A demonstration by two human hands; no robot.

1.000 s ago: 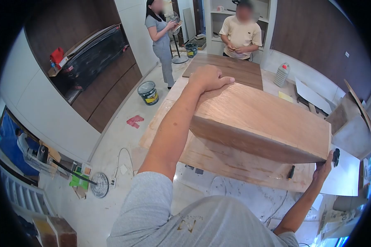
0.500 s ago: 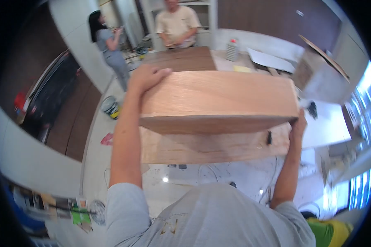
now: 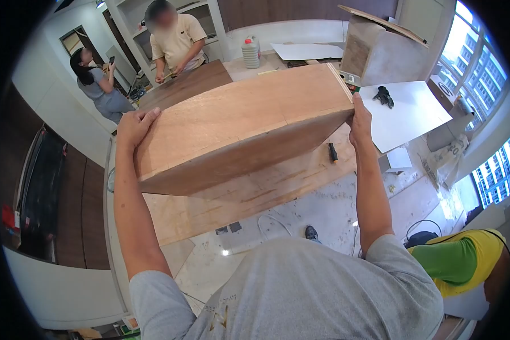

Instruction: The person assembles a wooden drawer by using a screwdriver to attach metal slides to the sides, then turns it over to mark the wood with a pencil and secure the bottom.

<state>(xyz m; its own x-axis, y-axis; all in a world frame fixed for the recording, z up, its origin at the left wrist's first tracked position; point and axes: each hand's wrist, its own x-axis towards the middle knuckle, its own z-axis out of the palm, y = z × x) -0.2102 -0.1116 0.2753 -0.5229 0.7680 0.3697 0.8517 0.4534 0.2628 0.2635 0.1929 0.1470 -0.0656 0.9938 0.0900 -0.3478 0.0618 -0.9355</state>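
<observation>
A large wooden box stands tilted in view over a wooden board. At its left end my left hand grips the upper edge, thumb and fingers over the corner. My right hand holds the box's right end, its fingers partly hidden behind the corner. On the board, a screwdriver with a black and orange handle lies close to my right hand.
Across the brown panel stands a person in a cream shirt. Another person holds a phone at left. A co-worker in yellow and green is at lower right. A white sheet carries black gloves. A jug stands behind.
The view has turned to the right, so the surroundings appear shifted left and slanted. Both hands still hold the box, and more of the yellow and green clothing shows.
</observation>
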